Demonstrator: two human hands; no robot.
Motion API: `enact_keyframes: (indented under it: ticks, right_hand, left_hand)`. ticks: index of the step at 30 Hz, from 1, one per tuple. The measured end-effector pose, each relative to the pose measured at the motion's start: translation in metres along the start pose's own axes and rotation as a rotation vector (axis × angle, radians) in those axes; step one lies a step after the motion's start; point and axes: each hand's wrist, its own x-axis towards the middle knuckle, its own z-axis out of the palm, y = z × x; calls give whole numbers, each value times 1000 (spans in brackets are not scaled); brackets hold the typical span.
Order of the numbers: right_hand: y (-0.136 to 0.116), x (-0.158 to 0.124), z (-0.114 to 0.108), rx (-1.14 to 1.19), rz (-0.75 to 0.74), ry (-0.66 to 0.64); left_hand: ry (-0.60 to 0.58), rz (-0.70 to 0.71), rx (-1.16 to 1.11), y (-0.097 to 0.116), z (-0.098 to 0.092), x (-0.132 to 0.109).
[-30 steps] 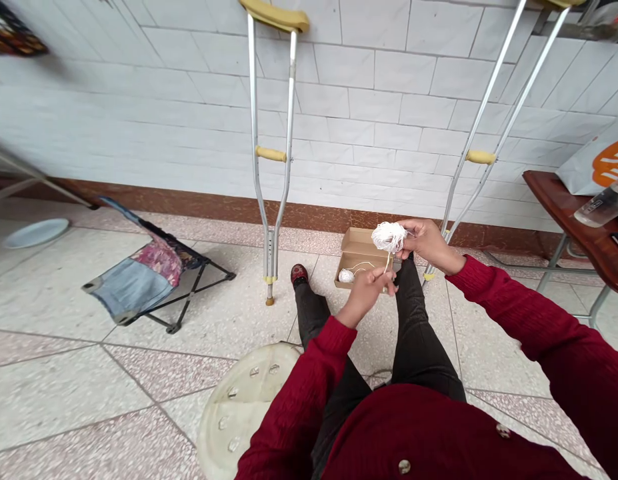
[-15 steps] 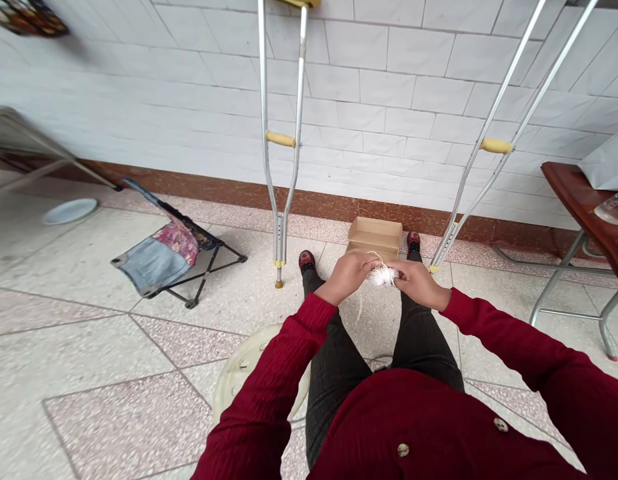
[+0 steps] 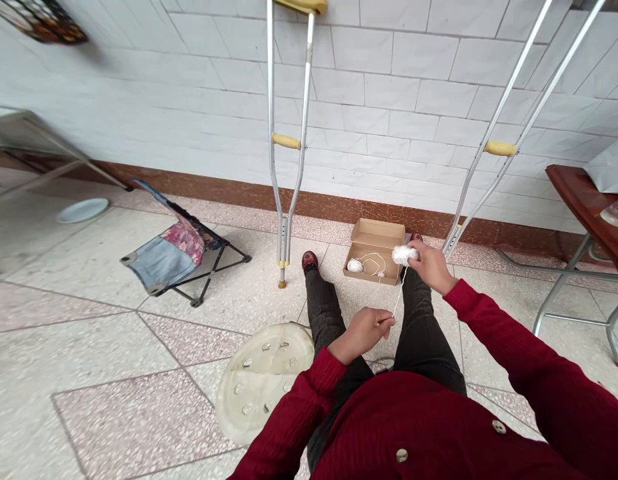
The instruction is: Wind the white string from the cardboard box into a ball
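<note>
My right hand [image 3: 429, 265] is closed around one end of a ball of white yarn [image 3: 403, 255], held above my right leg. A strand of yarn [image 3: 401, 293] runs down from the ball to my left hand [image 3: 367, 332], whose fingers pinch it low in front of my lap. On the floor between my feet lies an open cardboard box [image 3: 373, 233], its lid tipped back toward the wall. Inside the box are another white ball of yarn [image 3: 355, 265] and a looped loose strand.
Two metal crutches [image 3: 287, 220] lean on the tiled wall. Left of me are a round pale stool [image 3: 259, 383], a folding chair [image 3: 163, 260] and a light blue plate [image 3: 83, 210]. A brown table [image 3: 583, 207] stands at the right.
My hands were together at the yarn ball. Now they are apart: the left has come down toward me with the strand, the right holds the ball slightly higher and to the right.
</note>
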Motion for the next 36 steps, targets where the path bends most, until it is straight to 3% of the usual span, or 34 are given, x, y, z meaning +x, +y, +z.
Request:
enact_keyframes:
  ticks: [4,6,8,12,15,19,22,25,28,32,36]
  right_hand:
    - [-6,-52,29,-71,-192,-366]
    - [-15,-79,38,71,-213,-465]
    - [-24,-97,40,319,-125,-493]
    - [-35,-93,19,860,218,-345]
    - [-32,-66,-2,1003,328,-169]
    - [-17,-30,-5,936,362,58]
    - [-4,-26,15,588,294,96]
    - [1,-48,40,186,76,-77]
    - [-1,-80,54,85,-89,-345]
    - [-11,-112,48,362,0,-531]
    - [-28,-114,25,860,232,-554]
  left_hand:
    - [103,55,123,9,-31,0]
    - [176,69,178,7,-41,6]
    - [180,58,129,1,-40,11]
    - [133,4,-189,-11,-12,12]
    - [132,-26,-280,-9,11,6]
    - [94,-39,-291,5,25,-5]
    - [74,-51,-229,12,24,-11]
    - [37,-41,-78,11,14,-13]
    - [72,-2,116,4,-1,-10]
    - [174,64,260,-11,-13,-4]
    - [137,21,41,-21,6,-2]
